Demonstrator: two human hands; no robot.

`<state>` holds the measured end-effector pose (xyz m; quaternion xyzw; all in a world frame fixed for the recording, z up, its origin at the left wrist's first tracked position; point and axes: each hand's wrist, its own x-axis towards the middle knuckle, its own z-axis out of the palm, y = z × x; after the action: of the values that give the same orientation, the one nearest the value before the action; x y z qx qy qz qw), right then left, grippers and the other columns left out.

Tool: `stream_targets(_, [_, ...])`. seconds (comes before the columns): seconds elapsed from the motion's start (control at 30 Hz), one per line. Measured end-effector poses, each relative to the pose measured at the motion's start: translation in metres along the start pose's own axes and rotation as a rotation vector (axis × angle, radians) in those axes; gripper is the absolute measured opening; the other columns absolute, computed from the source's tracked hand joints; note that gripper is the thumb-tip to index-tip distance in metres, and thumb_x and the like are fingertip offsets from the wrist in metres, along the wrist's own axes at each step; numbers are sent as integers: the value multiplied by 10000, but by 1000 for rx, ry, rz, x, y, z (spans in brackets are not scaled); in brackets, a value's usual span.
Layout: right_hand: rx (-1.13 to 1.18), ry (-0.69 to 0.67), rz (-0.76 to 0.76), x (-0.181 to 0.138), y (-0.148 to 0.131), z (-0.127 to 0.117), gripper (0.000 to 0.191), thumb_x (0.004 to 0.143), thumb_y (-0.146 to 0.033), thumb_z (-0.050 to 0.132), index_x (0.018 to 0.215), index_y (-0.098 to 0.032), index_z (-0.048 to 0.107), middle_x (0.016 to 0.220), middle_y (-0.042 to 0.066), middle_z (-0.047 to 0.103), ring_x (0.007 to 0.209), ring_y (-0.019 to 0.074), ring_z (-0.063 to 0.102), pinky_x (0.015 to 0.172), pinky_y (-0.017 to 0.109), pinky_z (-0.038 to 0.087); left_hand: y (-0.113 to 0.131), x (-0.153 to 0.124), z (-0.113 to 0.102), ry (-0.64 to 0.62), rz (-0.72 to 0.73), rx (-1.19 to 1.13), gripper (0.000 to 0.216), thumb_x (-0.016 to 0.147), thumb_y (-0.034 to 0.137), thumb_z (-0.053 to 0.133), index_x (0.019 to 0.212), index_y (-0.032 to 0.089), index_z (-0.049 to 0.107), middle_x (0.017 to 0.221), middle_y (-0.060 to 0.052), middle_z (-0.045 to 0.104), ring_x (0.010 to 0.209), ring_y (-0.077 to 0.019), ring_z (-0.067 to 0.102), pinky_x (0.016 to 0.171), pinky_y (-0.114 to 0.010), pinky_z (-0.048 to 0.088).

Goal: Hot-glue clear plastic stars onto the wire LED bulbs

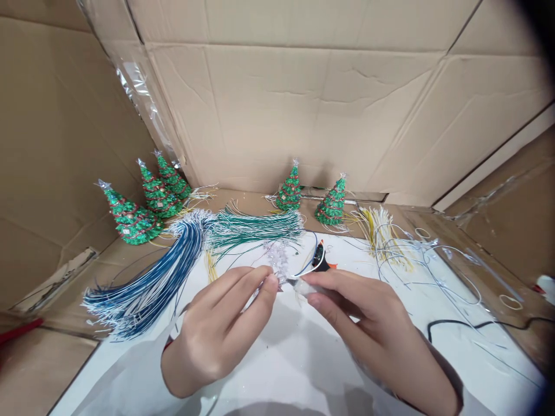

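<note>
My left hand (pixel 229 323) is closed in a pinch. Something small and pale shows at its fingertips, too blurred to name. Facing it, my right hand (pixel 373 323) pinches a thin white wire (pixel 315 267) that curves up above the fingers, beside a blue one. Just beyond the fingertips lies a heap of clear plastic stars (pixel 277 257). A black and orange tool (pixel 319 257), which looks like a glue gun, is partly hidden behind my right hand.
Green beaded Christmas trees (pixel 134 222) stand at the back left, two more (pixel 332 202) at the back middle. Blue wires (pixel 151 289), green wires (pixel 260 225) and yellow-white wires (pixel 385 231) lie bundled. Loose wires and a black cable (pixel 477 325) are at right. Cardboard walls (pixel 295 115) surround the table.
</note>
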<state>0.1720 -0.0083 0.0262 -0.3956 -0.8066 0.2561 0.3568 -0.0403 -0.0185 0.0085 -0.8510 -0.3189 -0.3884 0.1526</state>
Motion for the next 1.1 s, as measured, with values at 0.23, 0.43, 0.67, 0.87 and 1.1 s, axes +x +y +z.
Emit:
stream_targets(0.23, [117,-61,75,3,2,-3,142,857,-239,545,963,-245,638,714,-16,623,605,87,534,522,179,427,-2,0,0,17,40,-92,253,715,-25,616,960,39,598,954,-184,635,896,-249,579,740,-401,525])
stream_targets(0.43, [163,-42,93,1,5,1,161,841,-268,560,973,-225,641,696,5,618,599,107,537,499,195,441,-1,0,-2,-35,-7,-150,272,696,-34,640,951,48,592,906,-150,647,841,-206,583,742,-357,520])
stream_targets(0.67, [192,-19,71,3,4,3,171,832,-270,569,960,-188,649,677,26,621,571,109,529,475,205,433,3,13,-5,19,-70,-175,177,692,-21,655,810,87,580,727,-87,658,673,-141,592,612,-262,515])
stream_targets(0.87, [227,26,38,2,8,9,159,816,-239,592,963,-208,645,679,10,611,570,99,525,470,192,425,8,16,-8,19,-143,-177,151,714,26,654,813,117,585,678,-57,662,617,-126,594,597,-233,513])
stream_targets(1.1, [390,15,70,3,9,10,131,797,-224,623,919,-232,669,735,24,649,608,109,551,478,197,420,12,19,-9,41,-198,-151,160,740,70,645,842,166,567,663,-11,666,592,-116,604,561,-217,498])
